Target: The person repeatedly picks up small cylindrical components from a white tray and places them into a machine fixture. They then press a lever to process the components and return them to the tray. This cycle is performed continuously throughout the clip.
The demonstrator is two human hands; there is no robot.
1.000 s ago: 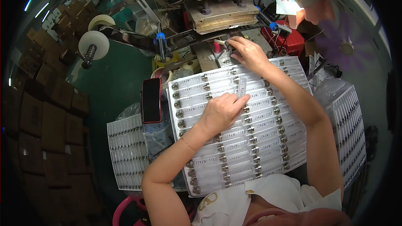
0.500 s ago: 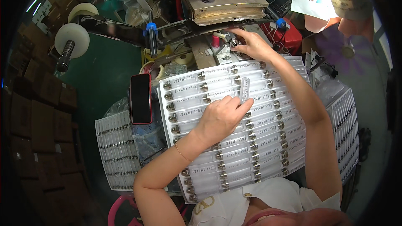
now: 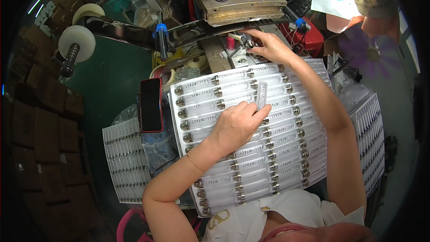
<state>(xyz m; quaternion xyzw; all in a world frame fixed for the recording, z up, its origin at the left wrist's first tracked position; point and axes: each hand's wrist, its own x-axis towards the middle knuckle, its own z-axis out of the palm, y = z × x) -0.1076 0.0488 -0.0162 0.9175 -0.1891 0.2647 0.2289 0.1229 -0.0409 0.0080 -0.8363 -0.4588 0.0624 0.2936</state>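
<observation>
Close in, the big white blister tray [image 3: 286, 161] lies across my lap, its rows of clear tubes with metal caps nearly all filled as far as I can see. My left hand [image 3: 235, 125] rests on the middle of it, fingers pinched together on one clear tube [image 3: 262, 94] that stands up out of its row. So that one is lifted, and the rest of the sheet sits in its pockets, which tells me most of this tray is not yet worked through. Off to my left a red-cased phone [image 3: 151, 105] lies face up beside the tray, with another loaded tray [image 3: 125, 161] below it and one more [image 3: 369, 139] at my right. Further out, my right hand [image 3: 268, 45] reaches to the press machine [image 3: 242, 0], fingertips closed around a small metal fitting [image 3: 247, 41] at its front edge. Beyond that, a white tape roll [image 3: 77, 42] hangs on its spindle.
</observation>
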